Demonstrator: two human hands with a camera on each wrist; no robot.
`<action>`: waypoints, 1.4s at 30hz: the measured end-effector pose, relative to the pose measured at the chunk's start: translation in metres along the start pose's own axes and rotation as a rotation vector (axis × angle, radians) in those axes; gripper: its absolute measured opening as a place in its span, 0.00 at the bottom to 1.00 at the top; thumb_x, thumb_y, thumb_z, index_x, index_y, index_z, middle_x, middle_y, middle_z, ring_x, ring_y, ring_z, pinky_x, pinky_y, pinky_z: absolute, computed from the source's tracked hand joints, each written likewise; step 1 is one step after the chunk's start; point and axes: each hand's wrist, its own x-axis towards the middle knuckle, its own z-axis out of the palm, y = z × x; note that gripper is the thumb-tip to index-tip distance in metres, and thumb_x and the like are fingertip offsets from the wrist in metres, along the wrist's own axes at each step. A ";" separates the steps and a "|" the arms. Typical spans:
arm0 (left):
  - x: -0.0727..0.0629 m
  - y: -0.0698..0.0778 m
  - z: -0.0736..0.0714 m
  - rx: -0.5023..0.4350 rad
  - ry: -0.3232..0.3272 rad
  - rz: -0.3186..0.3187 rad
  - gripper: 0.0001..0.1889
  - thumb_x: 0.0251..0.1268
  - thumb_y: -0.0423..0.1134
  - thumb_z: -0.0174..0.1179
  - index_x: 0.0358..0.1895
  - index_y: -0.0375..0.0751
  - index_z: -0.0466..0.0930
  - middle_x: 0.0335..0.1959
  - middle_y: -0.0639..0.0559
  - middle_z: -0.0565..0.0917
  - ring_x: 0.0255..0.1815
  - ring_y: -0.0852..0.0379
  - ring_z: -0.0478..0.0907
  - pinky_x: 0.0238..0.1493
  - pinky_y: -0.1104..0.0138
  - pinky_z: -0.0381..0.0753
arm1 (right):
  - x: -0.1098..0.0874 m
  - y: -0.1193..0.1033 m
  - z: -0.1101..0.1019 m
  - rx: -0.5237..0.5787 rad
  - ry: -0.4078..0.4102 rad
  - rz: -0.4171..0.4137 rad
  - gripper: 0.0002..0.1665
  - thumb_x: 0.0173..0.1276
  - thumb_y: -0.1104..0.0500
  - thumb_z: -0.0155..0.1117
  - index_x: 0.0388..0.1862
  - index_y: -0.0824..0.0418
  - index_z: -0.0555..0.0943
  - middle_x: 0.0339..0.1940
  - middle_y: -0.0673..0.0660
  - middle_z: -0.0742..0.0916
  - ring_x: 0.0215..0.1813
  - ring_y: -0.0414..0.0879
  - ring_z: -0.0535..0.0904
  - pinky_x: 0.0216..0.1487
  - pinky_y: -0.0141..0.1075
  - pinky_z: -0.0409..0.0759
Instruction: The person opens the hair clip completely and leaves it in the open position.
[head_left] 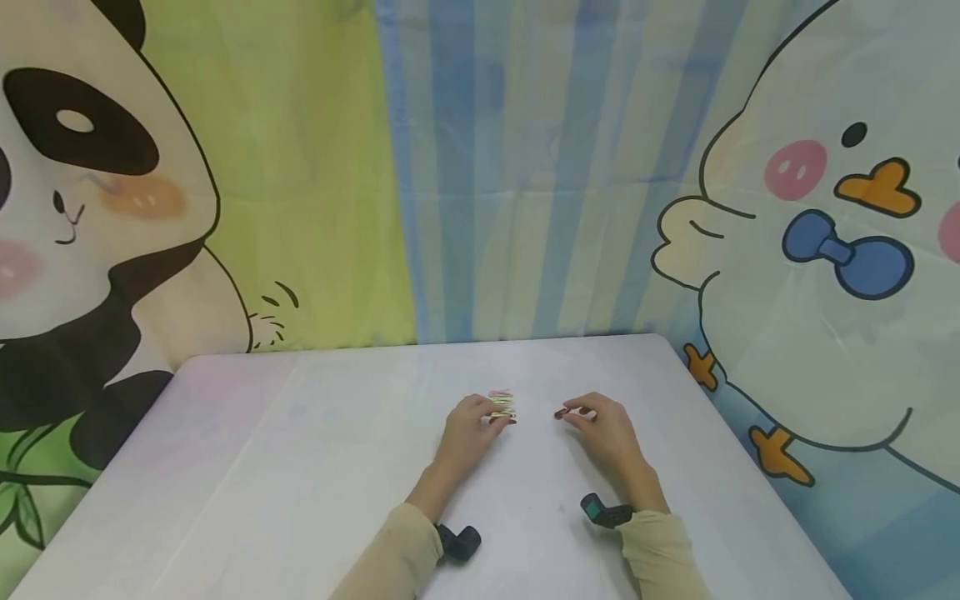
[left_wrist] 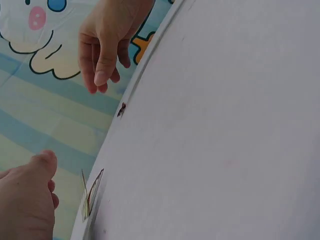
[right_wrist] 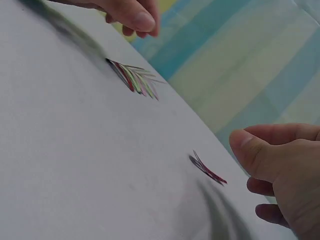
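A row of thin, slender strips (right_wrist: 135, 82) in dark, red, green and pink lies on the white table, its near end dark red. My left hand (head_left: 468, 429) hovers right beside this row, thumb and fingers loosely bent, with nothing visible between them. To the right lies a separate small bunch of dark red and blackish strips (right_wrist: 207, 169). Close by it is my right hand (head_left: 607, 429), its thumb tip (right_wrist: 242, 140) and relaxed fingers apart from the bunch in the right wrist view. From the left wrist view, the bunch (left_wrist: 121, 110) shows just beyond the right fingertips.
The white table (head_left: 300, 467) ends at a back edge against a curtain (head_left: 495, 167) with blue stripes, a panda and a white bird. Dark wrist cameras (head_left: 457, 543) sit at both sleeve cuffs.
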 end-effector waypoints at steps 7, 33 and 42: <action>-0.008 0.018 0.022 0.064 0.028 0.108 0.09 0.51 0.39 0.71 0.36 0.44 0.86 0.34 0.56 0.82 0.39 0.59 0.78 0.44 0.69 0.77 | -0.002 0.026 -0.006 -0.020 0.038 0.081 0.14 0.61 0.55 0.69 0.46 0.55 0.85 0.44 0.55 0.87 0.45 0.51 0.81 0.46 0.47 0.78; 0.018 0.047 0.085 0.259 -0.014 0.092 0.09 0.52 0.40 0.70 0.37 0.43 0.86 0.33 0.54 0.80 0.36 0.58 0.75 0.41 0.70 0.75 | 0.009 0.030 0.013 -0.055 0.048 0.082 0.12 0.59 0.55 0.70 0.41 0.55 0.86 0.41 0.54 0.87 0.44 0.51 0.80 0.45 0.46 0.77; 0.026 0.050 0.094 0.264 -0.003 0.065 0.10 0.49 0.40 0.72 0.35 0.41 0.86 0.31 0.53 0.81 0.35 0.58 0.75 0.39 0.70 0.75 | 0.012 0.032 0.009 -0.085 0.047 0.085 0.12 0.60 0.53 0.69 0.42 0.55 0.86 0.41 0.54 0.87 0.42 0.49 0.80 0.42 0.44 0.77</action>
